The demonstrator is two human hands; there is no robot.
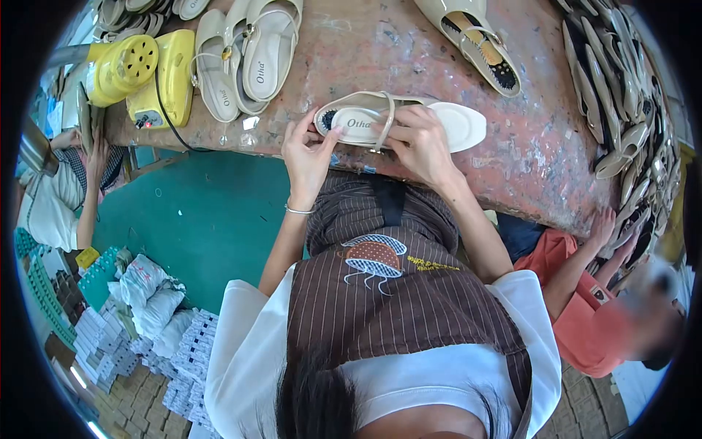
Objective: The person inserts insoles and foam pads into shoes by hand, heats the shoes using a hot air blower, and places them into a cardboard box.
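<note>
A beige strapped shoe (355,97) lies on the worktable in front of me, its pale front end pointing right. Inside it is a white insole marked "Otha" (358,126), with a dark patch showing at the heel. My left hand (307,150) grips the heel end, thumb on the insole and fingers behind the back rim. My right hand (420,143) is closed around the middle of the shoe, by the thin strap (388,121). Its fingertips reach inside, partly hidden by the strap and the curled fingers.
Similar shoes with insoles (216,91) stand at the back left, beside a yellow machine (161,80) with a cable. Another shoe (486,55) with a dark inside lies at the back. Shoes are piled (621,88) at right. Co-workers sit at both sides.
</note>
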